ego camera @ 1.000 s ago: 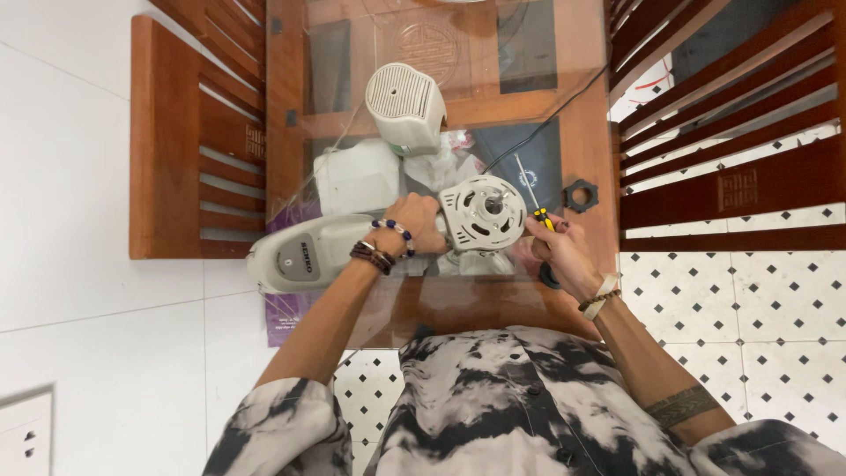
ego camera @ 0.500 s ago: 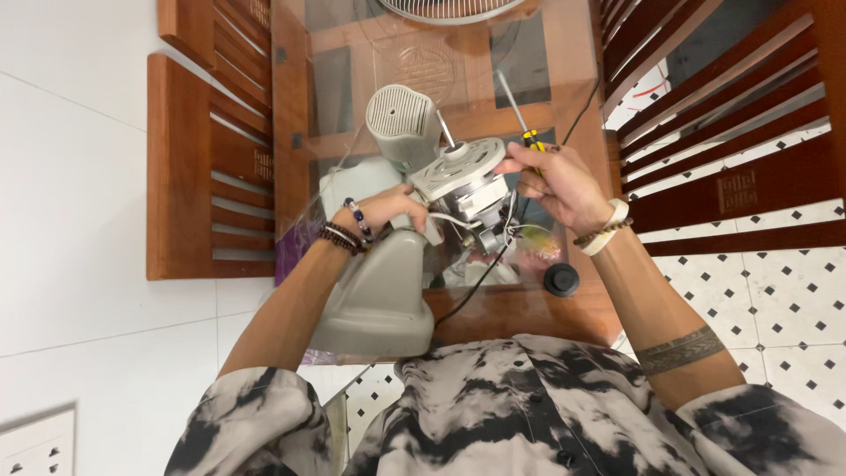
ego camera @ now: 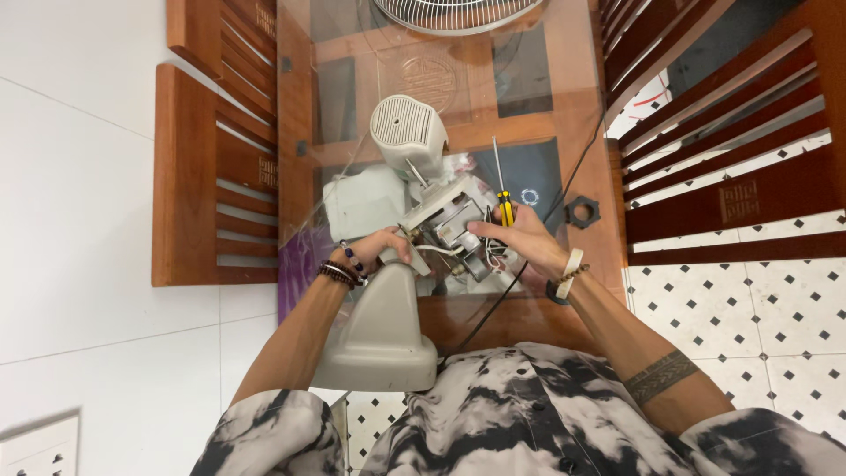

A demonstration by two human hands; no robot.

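A stripped fan motor unit, its casing off and its wires exposed, is held tilted over the near edge of a glass-topped table, still joined to its grey plastic stand, which is propped against the person's lap. The left hand is closed around the neck where stand meets motor; the right hand is closed on a yellow-and-black screwdriver, its fingers resting against the motor's side. The assembly is judged top-heavy: dense metal at the motor, light hollow plastic below. It is best gripped at the stiff neck or the metal frame, never by the thin wires or the white rear cover, which looks brittle. Just beyond lies a pale housing part; a black ring nut sits apart on the right. A fan grille is seen at the far edge, with wooden chairs on both sides.
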